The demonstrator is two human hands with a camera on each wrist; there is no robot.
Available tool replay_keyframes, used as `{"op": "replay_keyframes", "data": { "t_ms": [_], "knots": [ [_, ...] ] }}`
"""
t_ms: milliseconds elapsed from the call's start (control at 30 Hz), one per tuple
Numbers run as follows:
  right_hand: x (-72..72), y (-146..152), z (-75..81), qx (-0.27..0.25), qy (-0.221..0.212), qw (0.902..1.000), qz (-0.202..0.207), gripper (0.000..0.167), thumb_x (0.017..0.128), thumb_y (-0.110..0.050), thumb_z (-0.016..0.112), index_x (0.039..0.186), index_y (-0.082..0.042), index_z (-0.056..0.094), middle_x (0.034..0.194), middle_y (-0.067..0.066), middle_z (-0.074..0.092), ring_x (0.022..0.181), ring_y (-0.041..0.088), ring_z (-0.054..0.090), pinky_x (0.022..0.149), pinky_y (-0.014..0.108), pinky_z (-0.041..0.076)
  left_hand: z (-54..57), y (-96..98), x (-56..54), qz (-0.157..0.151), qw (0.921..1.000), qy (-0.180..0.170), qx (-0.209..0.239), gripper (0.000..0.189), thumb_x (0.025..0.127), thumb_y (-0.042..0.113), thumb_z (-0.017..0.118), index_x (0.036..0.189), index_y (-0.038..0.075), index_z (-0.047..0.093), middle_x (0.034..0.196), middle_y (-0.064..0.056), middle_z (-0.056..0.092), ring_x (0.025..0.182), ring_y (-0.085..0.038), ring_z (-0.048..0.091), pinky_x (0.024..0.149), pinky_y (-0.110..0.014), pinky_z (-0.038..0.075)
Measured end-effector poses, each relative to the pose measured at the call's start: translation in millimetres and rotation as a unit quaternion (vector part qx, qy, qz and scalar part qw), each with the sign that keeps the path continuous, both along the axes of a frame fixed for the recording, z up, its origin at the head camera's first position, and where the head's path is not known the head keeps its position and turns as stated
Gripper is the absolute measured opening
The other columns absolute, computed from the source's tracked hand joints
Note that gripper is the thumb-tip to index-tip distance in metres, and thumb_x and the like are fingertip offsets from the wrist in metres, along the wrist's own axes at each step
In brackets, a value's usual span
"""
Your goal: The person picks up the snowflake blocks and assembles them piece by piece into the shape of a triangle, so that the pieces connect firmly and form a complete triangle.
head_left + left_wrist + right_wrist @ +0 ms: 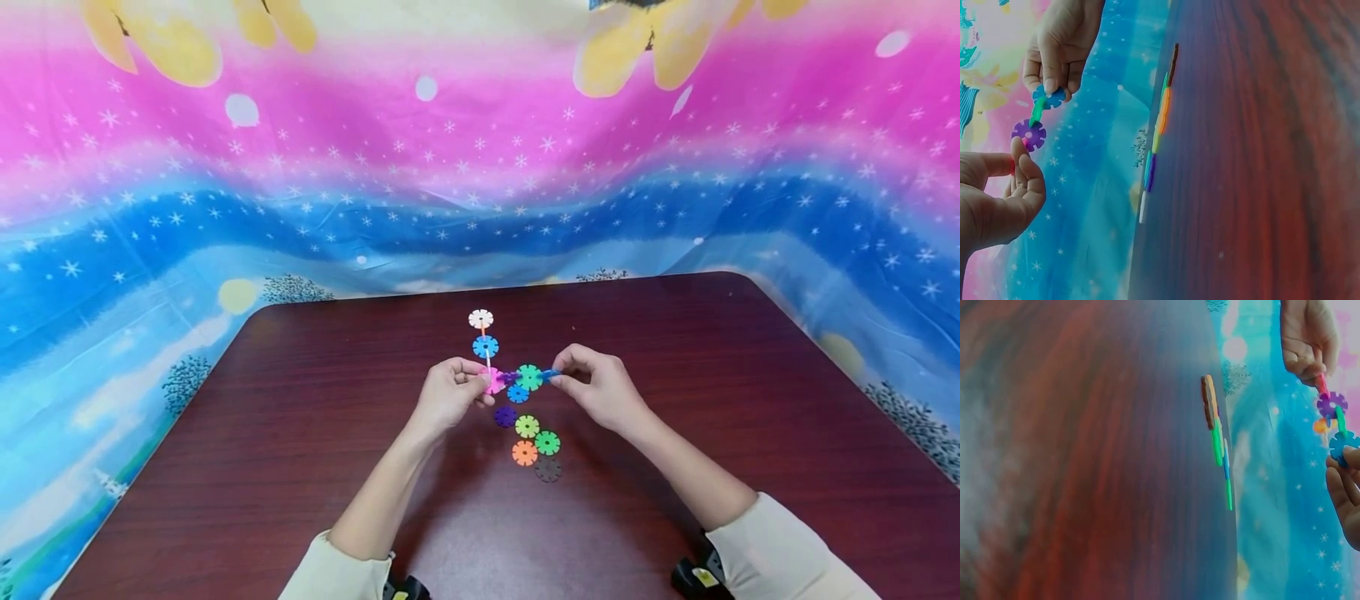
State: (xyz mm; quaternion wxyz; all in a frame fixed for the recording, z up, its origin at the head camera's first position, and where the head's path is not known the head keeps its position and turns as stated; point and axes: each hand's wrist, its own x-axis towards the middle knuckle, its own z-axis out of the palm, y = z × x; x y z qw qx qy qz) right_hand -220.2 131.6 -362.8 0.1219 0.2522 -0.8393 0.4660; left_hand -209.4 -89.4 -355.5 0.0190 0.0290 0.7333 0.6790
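The left hand (453,398) pinches a pink notched disc (492,382) between thumb and fingers, while the right hand (597,387) pinches a blue notched disc (1055,100). Joined between them, raised over the table's middle, are a purple notched disc (1037,132) and a green notched disc (529,377). On the far side of the pink one, a far blue disc (485,347) and a white disc (481,318) continue in line. On the near side lie a small blue disc (517,393), violet disc (506,416), lime disc (527,426), bright green disc (547,442), orange disc (525,453) and dark brown disc (548,470). The wooden table (285,400) stretches widely left and right of both arms; its far corners are rounded, and printed cloth (450,167) hangs beyond its far edge.
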Motion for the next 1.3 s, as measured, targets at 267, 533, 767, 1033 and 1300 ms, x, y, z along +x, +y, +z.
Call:
{"op": "replay_keyframes", "data": {
  "t_ms": [267, 533, 767, 1033, 1300],
  "knots": [
    [-0.4, -2.8, -2.0, 0.012, 0.011, 0.9999, -0.003, 0.015, 0.08, 0.003, 0.068, 0.084, -0.01, 0.06, 0.077, -0.003, 0.06, 0.07, 0.014, 0.055, 0.064, 0.027, 0.049, -3.2, 0.7, 0.0, 0.003, 1.0, -0.001, 0.002, 0.011, 0.085, -0.008, 0.056, 0.096, -0.011, 0.056, 0.07, -0.012, 0.063, 0.052, -0.01, 0.059, 0.068, -0.041, 0.054],
    [-1.0, -1.4, -2.4, 0.008, -0.017, 0.9998, 0.008, 0.014, 0.082, 0.001, 0.067, 0.087, -0.01, 0.059, 0.079, -0.001, 0.06, 0.071, 0.016, 0.054, 0.064, 0.027, 0.048, -1.5, 0.7, -0.1, -0.001, 1.0, -0.001, 0.003, 0.011, 0.086, -0.008, 0.056, 0.096, -0.011, 0.056, 0.073, -0.014, 0.063, 0.053, -0.01, 0.059, 0.069, -0.042, 0.053],
    [-3.4, 1.7, -4.4, 0.02, -0.031, 0.9993, 0.01, 0.015, 0.082, -0.003, 0.068, 0.09, -0.009, 0.058, 0.08, -0.001, 0.06, 0.075, 0.015, 0.057, 0.065, 0.027, 0.048, -1.0, -5.9, -0.2, 0.007, 0.9999, 0.008, 0.004, 0.011, 0.086, -0.007, 0.056, 0.097, -0.012, 0.056, 0.078, -0.023, 0.064, 0.053, -0.01, 0.059, 0.064, -0.036, 0.054],
    [-4.9, 5.4, -8.1, 0.06, -0.079, 0.9948, 0.02, 0.014, 0.081, -0.006, 0.069, 0.093, -0.007, 0.061, 0.081, -0.002, 0.059, 0.075, 0.017, 0.055, 0.065, 0.03, 0.048, 1.2, -15.5, -1.2, 0.026, 0.9995, 0.015, 0.013, 0.011, 0.086, -0.006, 0.058, 0.096, -0.01, 0.057, 0.074, -0.019, 0.063, 0.054, -0.011, 0.06, 0.067, -0.039, 0.054],
    [-5.7, 8.9, -13.0, 0.154, -0.139, 0.9751, 0.078, 0.014, 0.081, -0.007, 0.07, 0.094, -0.003, 0.064, 0.079, -0.003, 0.059, 0.073, 0.013, 0.055, 0.064, 0.028, 0.048, 0.8, -24.5, -1.7, 0.033, 0.999, 0.021, 0.02, 0.012, 0.086, -0.005, 0.058, 0.096, -0.011, 0.057, 0.071, -0.015, 0.063, 0.054, -0.011, 0.061, 0.066, -0.039, 0.053]
  ]
}}
